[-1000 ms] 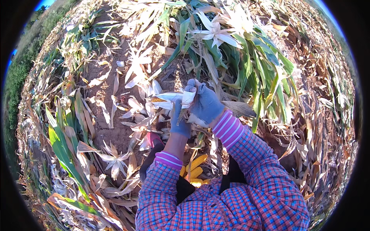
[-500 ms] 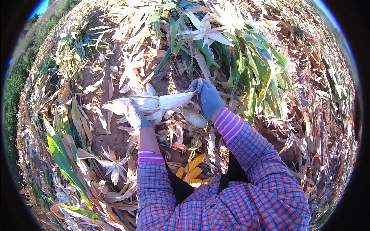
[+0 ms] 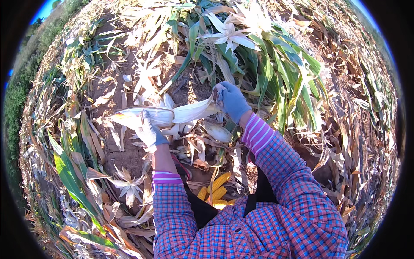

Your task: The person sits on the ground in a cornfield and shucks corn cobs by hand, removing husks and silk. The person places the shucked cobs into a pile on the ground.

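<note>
An ear of corn in pale husk (image 3: 159, 116) lies level between my hands. My left hand (image 3: 151, 131), in a grey glove, is closed around its middle from below. At the ear's right end my gloved right hand (image 3: 230, 100) is closed on the husk, with its fingertips partly in shadow. A husk leaf (image 3: 194, 111) stretches from the ear to that hand. Below the ear, close to my body, several bare yellow corn cobs (image 3: 219, 183) are piled on the ground. Another husked ear (image 3: 217, 131) rests just under my right hand.
A heap of green and dry corn stalks (image 3: 267, 64) lies ahead to the right, topped by an opened star-shaped husk (image 3: 229, 36). More dry husks (image 3: 128, 185) and a long green leaf (image 3: 71, 177) lie at left. Brown soil (image 3: 112, 149) shows between them.
My right hand has moved slightly up and to the right, drawing the husk with it. My left hand and the ear have shifted a little to the left.
</note>
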A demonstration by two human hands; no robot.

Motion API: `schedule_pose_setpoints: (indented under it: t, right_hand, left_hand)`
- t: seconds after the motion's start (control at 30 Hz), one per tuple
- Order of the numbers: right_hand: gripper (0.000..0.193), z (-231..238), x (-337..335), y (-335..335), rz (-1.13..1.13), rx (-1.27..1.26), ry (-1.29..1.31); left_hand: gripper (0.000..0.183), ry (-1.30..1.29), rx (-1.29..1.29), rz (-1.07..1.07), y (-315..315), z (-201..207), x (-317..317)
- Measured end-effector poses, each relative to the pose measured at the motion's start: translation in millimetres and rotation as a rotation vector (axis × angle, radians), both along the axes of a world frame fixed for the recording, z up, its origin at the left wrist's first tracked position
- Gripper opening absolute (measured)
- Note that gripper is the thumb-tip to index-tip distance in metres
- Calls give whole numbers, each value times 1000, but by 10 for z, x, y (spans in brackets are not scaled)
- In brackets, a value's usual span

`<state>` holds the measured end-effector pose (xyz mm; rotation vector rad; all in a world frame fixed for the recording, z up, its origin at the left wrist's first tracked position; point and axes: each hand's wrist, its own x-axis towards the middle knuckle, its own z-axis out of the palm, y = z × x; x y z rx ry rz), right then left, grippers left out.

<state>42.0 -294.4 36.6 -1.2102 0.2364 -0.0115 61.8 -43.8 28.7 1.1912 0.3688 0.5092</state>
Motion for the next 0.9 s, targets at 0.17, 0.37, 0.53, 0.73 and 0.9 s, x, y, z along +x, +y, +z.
schedule_pose_setpoints:
  t: [0.17, 0.37, 0.53, 0.73, 0.9]
  right_hand:
    - [26, 257, 46, -367, -66, 310, -27]
    - [20, 238, 5, -24, 198, -130, -213]
    - [33, 222, -46, 60, 232, -423, -262]
    - [40, 310, -72, 64, 204, -520, -256]
    - [35, 490, -141, 52, 403, -757, -135]
  left_hand:
    - [36, -32, 184, -221, 63, 59, -52]
    - [50, 89, 344, -822, -278, 68, -328]
    - [54, 41, 539, -958, -434, 56, -423]
    - [54, 90, 707, -1054, -454, 56, -435]
    - [51, 108, 747, -976, -443, 0, -426]
